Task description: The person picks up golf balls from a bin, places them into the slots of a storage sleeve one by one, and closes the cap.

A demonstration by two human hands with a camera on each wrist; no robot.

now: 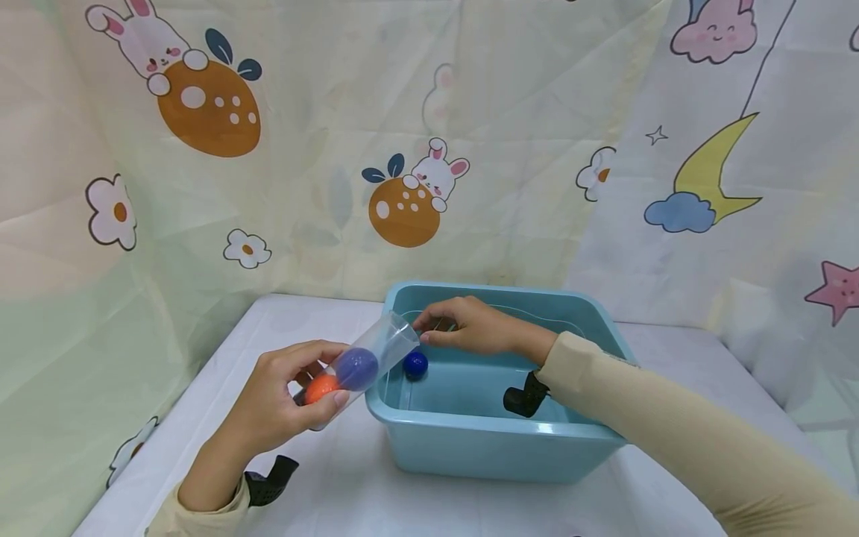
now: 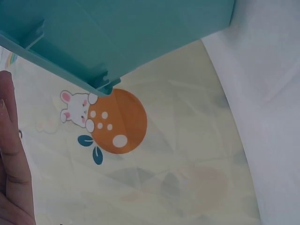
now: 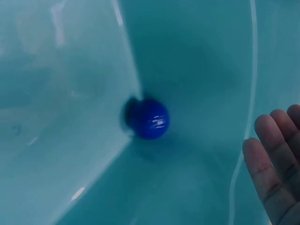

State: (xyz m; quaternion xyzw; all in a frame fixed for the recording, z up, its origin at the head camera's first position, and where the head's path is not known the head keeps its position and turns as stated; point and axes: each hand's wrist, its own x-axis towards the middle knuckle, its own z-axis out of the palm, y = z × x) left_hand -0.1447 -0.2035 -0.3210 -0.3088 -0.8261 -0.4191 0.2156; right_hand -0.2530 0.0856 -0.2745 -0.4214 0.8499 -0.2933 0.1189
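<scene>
So, orange and purple balls (image 1: 356,369) in tube (image 1: 392,337), blue ball (image 1: 415,365) in basin (image 1: 496,452).

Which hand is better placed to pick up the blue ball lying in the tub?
Probably the right hand: it seems empty and hovers over the blue tub, near the blue ball. The left hand is busy gripping the clear tube.

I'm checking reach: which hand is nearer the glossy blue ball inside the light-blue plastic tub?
Right. The right hand is over the tub, above and beside the blue ball; the left hand is farther, left of the tub, holding a clear plastic tube.
</scene>
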